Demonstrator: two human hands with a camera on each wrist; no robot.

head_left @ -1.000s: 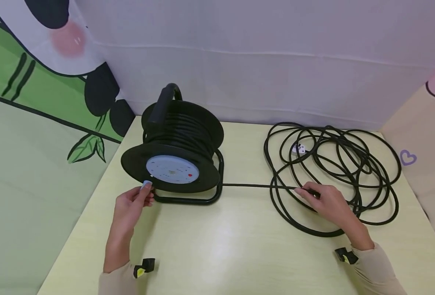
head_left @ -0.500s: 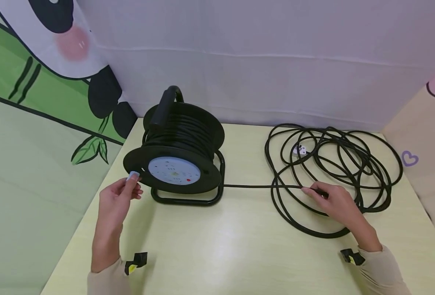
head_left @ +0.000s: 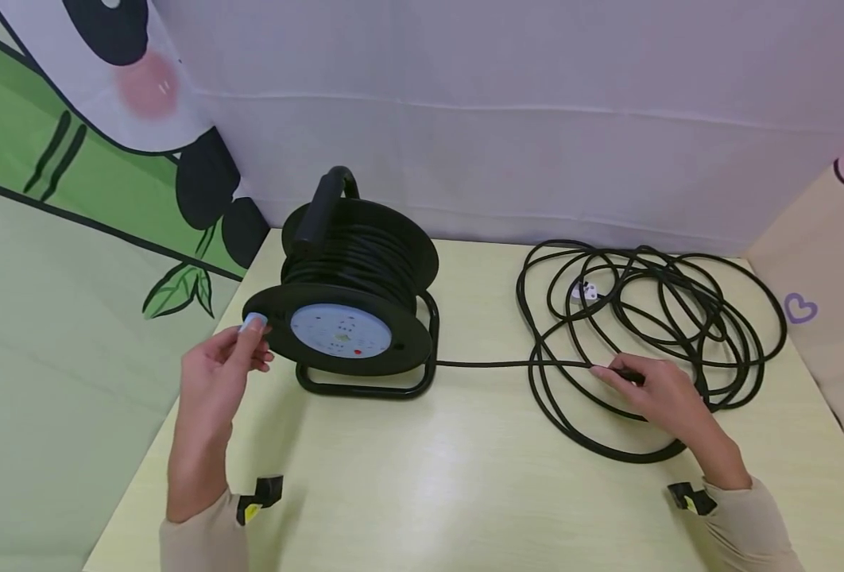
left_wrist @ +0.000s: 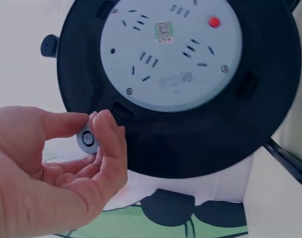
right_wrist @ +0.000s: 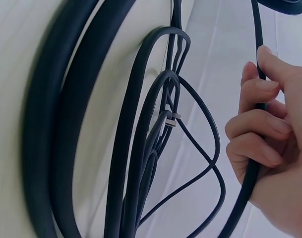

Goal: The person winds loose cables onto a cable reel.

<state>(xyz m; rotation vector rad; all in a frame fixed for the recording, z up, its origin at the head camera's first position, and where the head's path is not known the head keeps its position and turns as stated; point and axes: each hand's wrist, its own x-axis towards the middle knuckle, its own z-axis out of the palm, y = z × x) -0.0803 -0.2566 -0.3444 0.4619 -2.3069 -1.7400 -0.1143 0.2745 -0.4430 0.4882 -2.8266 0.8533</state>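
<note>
On the left of the table in the head view, a black cable reel (head_left: 336,334) stands on a tubular frame (head_left: 365,391). Its front disc carries a pale socket plate (head_left: 341,330) with a red button. My left hand (head_left: 214,377) pinches a small grey-ended crank knob (left_wrist: 88,139) at the disc's left rim; in the head view the fingers hide it. My right hand (head_left: 661,393) curls its fingers round the black cable (right_wrist: 249,181). From that hand the cable (head_left: 482,365) runs taut and straight left to the reel's frame.
Loose loops of cable (head_left: 744,286) lie in a tangle at the right, under and behind my right hand, with a white plug (head_left: 585,292) among them. A white cloth backdrop (head_left: 479,159) rises behind the table (head_left: 393,477). The reel's carrying handle (head_left: 325,206) sticks up.
My left hand has moved left and up with the knob, and the reel's disc has turned clockwise. My right hand has shifted slightly right, still gripping the cable.
</note>
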